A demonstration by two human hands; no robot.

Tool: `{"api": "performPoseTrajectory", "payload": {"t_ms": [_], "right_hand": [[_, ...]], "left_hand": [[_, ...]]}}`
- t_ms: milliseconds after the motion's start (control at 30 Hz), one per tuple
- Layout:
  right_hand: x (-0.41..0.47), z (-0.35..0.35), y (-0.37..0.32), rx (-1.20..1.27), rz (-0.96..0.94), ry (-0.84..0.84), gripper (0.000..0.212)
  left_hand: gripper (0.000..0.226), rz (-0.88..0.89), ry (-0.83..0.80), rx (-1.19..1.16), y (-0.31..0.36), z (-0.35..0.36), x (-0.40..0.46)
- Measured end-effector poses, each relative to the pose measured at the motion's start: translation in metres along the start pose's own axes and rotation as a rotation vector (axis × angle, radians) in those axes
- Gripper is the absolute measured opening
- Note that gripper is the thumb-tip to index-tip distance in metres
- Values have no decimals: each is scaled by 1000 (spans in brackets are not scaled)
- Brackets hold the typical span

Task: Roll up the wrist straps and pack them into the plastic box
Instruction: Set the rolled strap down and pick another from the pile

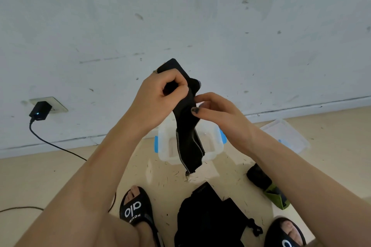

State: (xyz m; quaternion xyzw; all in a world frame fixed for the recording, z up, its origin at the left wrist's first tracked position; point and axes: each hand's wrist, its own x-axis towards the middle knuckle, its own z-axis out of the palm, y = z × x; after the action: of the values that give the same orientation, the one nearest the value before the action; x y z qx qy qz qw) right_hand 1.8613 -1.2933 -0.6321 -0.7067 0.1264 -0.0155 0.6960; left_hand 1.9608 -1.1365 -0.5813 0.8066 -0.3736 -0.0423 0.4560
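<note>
I am looking past my two forearms, which are filling the lower part of the view, down to the floor [40, 176]. My feet are sitting in black sandals [136, 209], and a heap of black straps [208, 216] is lying on the floor between them. Higher up, my left hand [160, 98] is grasping the upper end of a black wrist strap [185, 118], fingers curled round the fabric in a firm grip. My right hand [218, 114] is pinching the same strap at its side edge, thumb lying on the front. The strap is hanging in the air, its lower end dangling in front of the open plastic box [213, 146], which is standing on the floor near the wall. The box's clear lid [289, 136] is lying to the right of it. A rolled black strap [259, 178] is resting on the floor beside my right forearm. A charger [40, 110] is sitting in a wall socket at the left.
</note>
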Motion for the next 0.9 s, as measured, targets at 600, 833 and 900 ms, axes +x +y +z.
{"api": "performPoseTrajectory", "payload": {"t_ms": [600, 833, 900], "right_hand": [[-14, -10, -2, 181, 10, -93, 23], [-11, -7, 0, 167, -58, 15, 17], [-9, -4, 1, 148, -46, 34, 16]], "left_hand": [[27, -195, 147, -186, -11, -5, 7], [31, -184, 58, -233, -5, 3, 7], [28, -188, 30, -267, -3, 5, 7]]}}
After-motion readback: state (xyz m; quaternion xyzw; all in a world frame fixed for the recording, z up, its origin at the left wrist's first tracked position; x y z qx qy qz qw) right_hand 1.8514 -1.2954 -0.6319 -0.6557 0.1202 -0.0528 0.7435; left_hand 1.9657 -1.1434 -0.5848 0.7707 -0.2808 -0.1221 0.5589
